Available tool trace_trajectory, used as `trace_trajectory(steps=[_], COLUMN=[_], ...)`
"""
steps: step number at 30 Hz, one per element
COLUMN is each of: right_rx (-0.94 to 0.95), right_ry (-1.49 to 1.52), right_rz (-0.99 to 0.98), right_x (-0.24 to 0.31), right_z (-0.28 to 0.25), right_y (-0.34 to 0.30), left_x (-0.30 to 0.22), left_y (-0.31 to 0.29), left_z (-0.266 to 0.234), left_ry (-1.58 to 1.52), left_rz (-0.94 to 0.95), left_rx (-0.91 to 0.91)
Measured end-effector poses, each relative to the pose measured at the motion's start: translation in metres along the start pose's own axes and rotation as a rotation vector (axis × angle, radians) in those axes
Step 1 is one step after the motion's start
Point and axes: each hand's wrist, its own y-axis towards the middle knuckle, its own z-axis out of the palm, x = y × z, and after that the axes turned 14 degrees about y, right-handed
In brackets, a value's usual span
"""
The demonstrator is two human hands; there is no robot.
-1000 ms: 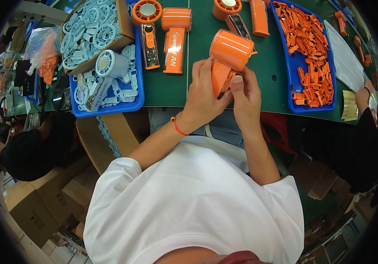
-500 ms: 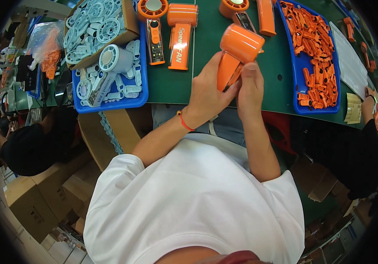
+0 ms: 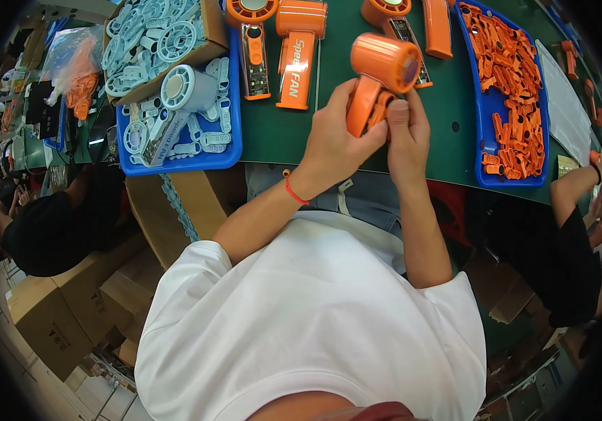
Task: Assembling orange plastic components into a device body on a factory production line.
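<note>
Both my hands hold an orange handheld fan (image 3: 379,59) above the near edge of the green table, its round head tilted up and away. My left hand (image 3: 335,140) wraps the handle from the left, thumb across its lower front. From the other side my right hand (image 3: 409,144) closes on the handle, thumb raised by a dark-and-orange part on its face; what its fingers touch behind is hidden. Beyond lie more orange fans: one with a bare circuit board in its handle (image 3: 253,59), one with white lettering (image 3: 297,67), and another with an uncovered board (image 3: 407,42).
On the left, a blue tray (image 3: 182,167) holds light-blue fan parts, with a cardboard box (image 3: 213,31) of similar parts on it. At right, another blue tray (image 3: 485,151) holds small orange pieces. Co-workers sit on both sides; cardboard boxes (image 3: 55,330) stand lower left.
The held fan has turned, so the round end of its head now shows on the right. The view has shifted slightly. The co-worker's arm at right has moved.
</note>
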Motion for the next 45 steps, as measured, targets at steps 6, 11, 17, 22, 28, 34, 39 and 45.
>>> trace_trajectory(steps=[6, 11, 17, 22, 28, 34, 39, 45], right_rx=[-0.001, 0.034, 0.068, -0.032, -0.053, -0.034, -0.024, 0.002], right_ry=[-0.105, 0.04, 0.024, -0.191, -0.381, -0.492, -0.528, -0.517], right_rz=[0.042, 0.102, 0.044, -0.146, -0.053, -0.152, -0.107, -0.315], right_x=[0.008, 0.003, 0.011, 0.021, 0.029, 0.024, 0.023, 0.004], right_z=[-0.002, -0.007, 0.007, 0.003, 0.004, 0.002, 0.004, 0.001], right_y=[-0.001, -0.004, -0.012, -0.016, -0.027, -0.026, -0.028, -0.023], left_x=[0.01, 0.006, -0.001, -0.017, -0.014, -0.021, -0.017, -0.011], left_y=[-0.001, 0.0, 0.003, 0.008, 0.006, 0.001, -0.001, 0.0], left_z=[0.001, -0.008, -0.012, -0.032, -0.027, -0.022, -0.018, -0.01], left_ry=[-0.241, -0.581, 0.159, -0.105, -0.191, -0.211, -0.103, 0.37], left_rz=[-0.082, -0.291, 0.28, 0.092, 0.046, 0.006, 0.087, 0.331], left_rx=[0.093, 0.308, 0.07, 0.23, 0.252, 0.201, 0.098, -0.125])
